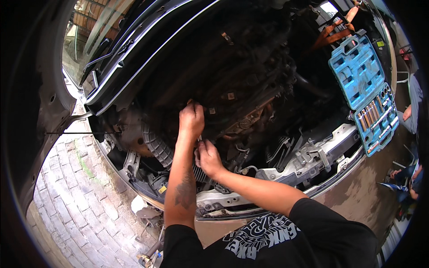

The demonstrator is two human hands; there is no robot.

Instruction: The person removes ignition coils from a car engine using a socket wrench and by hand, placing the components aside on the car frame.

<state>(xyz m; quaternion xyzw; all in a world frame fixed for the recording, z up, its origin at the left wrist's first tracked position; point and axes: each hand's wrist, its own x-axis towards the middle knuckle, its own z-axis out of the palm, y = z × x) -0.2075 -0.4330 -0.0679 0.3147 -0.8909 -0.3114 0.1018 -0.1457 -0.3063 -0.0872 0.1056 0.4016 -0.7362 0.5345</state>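
Both my arms reach down into the open engine bay of a car. My left hand (191, 119) is closed in a fist over the dark engine, left of the middle; what its fingers grip is hidden. Just below and to the right, my right hand (209, 158) is closed with its fingers curled. A short bit of a slim metal shaft (199, 139) shows between the two hands, and its kind cannot be made out. A ribbed black hose (156, 145) curves down to the left of my left forearm.
A blue socket-set case (357, 71) lies unfolded on the right front edge, with sockets (370, 114) in it. The pale metal front crossmember (290, 167) runs along the near side. A raised bonnet (42, 89) stands at left, above brick paving (76, 192). Another person (409, 178) is at far right.
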